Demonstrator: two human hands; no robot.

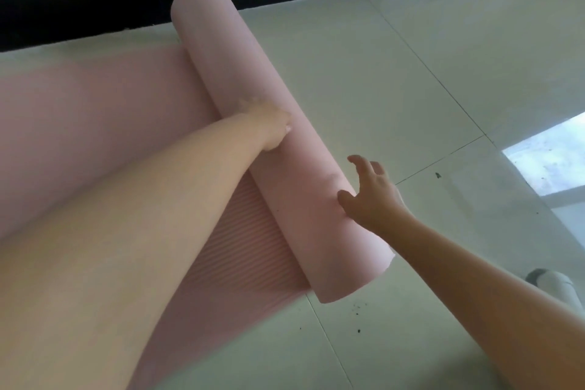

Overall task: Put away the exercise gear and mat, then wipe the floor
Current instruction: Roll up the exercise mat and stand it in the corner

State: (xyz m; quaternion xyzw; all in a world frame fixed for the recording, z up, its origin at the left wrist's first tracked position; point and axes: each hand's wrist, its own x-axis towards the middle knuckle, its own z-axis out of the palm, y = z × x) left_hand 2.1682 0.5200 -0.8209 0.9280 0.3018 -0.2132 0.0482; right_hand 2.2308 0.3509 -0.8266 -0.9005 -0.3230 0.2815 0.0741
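A pink exercise mat (95, 123) lies on the tiled floor, partly wound into a thick roll (240, 98) that runs from the far wall toward me. The flat ribbed part stretches out to the left of the roll. My left hand (269, 127) rests on top of the roll near its middle, with the fingers blurred. My right hand (370, 193) is at the roll's near right side, its thumb touching the roll and its fingers spread and raised off it.
Pale glossy floor tiles (411, 73) spread to the right of the roll. A black skirting strip (79, 9) runs along the far wall. Dark crumbs (357, 313) dot the floor near the roll's end. A grey-white object (550, 282) sits at the right edge.
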